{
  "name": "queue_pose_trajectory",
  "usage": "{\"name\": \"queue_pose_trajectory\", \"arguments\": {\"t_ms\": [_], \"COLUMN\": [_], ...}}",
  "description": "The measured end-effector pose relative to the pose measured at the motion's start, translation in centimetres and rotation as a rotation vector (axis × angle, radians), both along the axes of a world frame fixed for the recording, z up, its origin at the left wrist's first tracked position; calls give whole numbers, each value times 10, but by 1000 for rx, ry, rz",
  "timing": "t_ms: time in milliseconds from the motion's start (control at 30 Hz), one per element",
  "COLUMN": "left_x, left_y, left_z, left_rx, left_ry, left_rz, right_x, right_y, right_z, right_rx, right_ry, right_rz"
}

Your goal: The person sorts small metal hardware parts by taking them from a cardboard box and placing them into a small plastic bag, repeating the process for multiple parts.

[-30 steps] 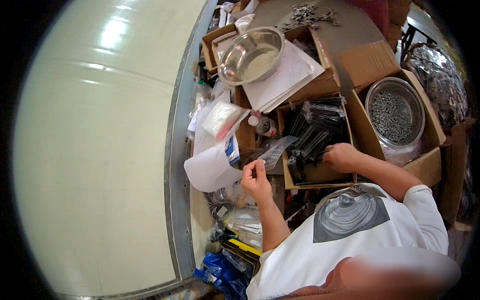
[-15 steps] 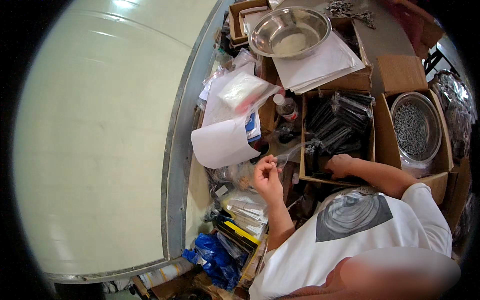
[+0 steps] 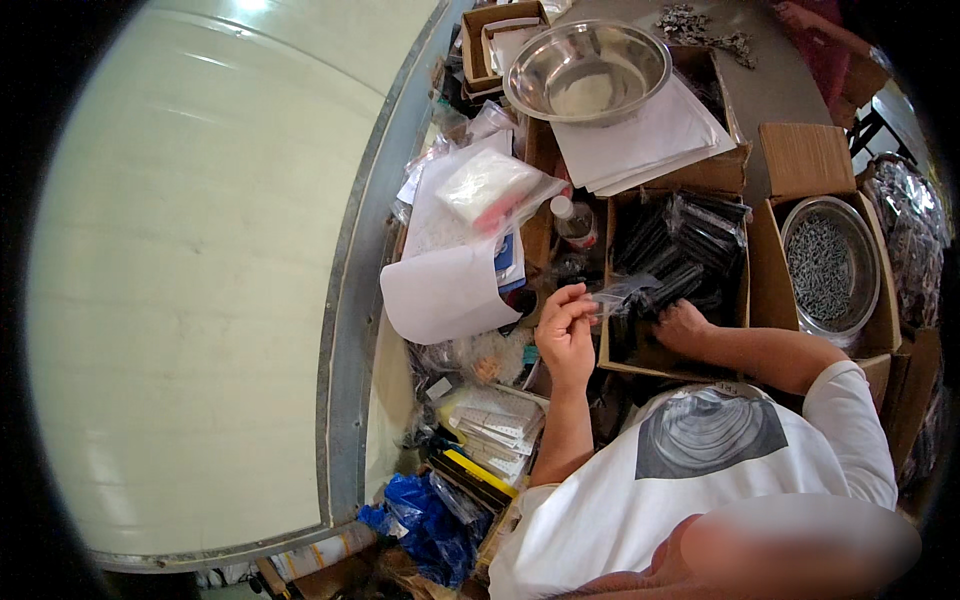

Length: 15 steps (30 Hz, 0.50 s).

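My left hand (image 3: 566, 335) is closed on one end of a clear plastic bag (image 3: 622, 292), left of a cardboard box (image 3: 602, 347). The bag stretches toward the box, where its far end overlaps black items; whether anything is inside it I cannot tell. My right hand (image 3: 685, 328) reaches into the box's near part with its fingers curled downward. The fingertips are partly hidden, and what they grip I cannot make out. Long black plastic-wrapped packs (image 3: 690, 235) are heaped in the box, just beyond my right hand.
At right, a metal bowl of grey screws (image 3: 822, 265) sits in another carton. Beyond, an empty steel basin (image 3: 587, 80) rests on white sheets (image 3: 650, 145). A bottle (image 3: 574, 222), papers (image 3: 445, 295) and a blue plastic bag (image 3: 425, 530) lie left. Another person's arm (image 3: 825, 30) shows far right.
My left hand has moved slightly right, toward the box, with the plastic bag drawn in and bunched closer. My right hand stays in the box with little shift.
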<state>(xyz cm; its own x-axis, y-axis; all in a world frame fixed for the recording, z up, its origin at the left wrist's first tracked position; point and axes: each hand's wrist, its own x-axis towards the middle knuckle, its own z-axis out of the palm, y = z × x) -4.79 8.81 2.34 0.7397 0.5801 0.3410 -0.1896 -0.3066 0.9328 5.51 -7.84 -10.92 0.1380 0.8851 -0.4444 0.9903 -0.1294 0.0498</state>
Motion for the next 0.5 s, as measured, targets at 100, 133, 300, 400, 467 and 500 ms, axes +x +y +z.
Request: {"name": "queue_pose_trajectory", "arguments": {"t_ms": [100,133,300,400,467,500], "left_x": [-4,-7,-12,-9,-6,-4], "left_y": [-2,-3,1,-8,-12,-14], "left_z": [1,3,-4,-2,2,4], "left_rx": [79,101,88,78,64,109], "left_ry": [92,157,251,260,255,252], "left_rz": [12,15,6,-10,-16,-14], "right_x": [-4,-3,7,4,6,8], "right_y": [12,8,-13,-10,-8,-8], "right_z": [29,30,35,22,16,13], "right_rx": [-32,-31,549,463,443,418], "right_ry": [18,17,51,54,23,-5], "right_rz": [59,59,112,155,201,251]}}
